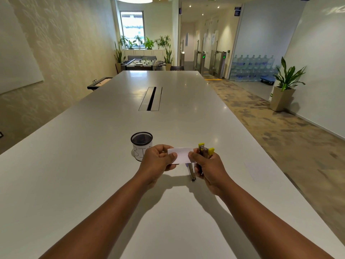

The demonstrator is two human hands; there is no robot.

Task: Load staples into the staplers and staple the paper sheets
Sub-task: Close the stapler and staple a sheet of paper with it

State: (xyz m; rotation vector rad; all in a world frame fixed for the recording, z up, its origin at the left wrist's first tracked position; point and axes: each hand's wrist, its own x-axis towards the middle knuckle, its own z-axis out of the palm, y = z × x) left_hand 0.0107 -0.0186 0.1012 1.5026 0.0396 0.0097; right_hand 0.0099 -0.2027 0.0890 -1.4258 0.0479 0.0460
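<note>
Pinching a small white paper sheet [180, 155] above the table [104, 146], the left hand [156, 161] grips its left edge; the right hand [209, 166] grips a yellow stapler [204, 152] and touches the sheet's right edge, beside a mesh cup [141, 145].

Office, plainly, a meeting-and-break area. Long white bench [104, 146] running down the middle, conference style, with a cable slot [150, 99] sunk in its centre. Mesh pen cup [141, 144] near the close end, typical desk kit. Far end: foosball table [142, 64] with a grey sofa [141, 57] behind it, potted plants [147, 43] lined under a window [132, 28]. Whiteboard [16, 53] mounted on the patterned left wall. Off to the right, access turnstiles [220, 62] with green lights guarding a corridor, stacked water-cooler bottles [252, 67] behind glass, patterned carpet [270, 118], another planter [283, 90] against the wall.
</note>
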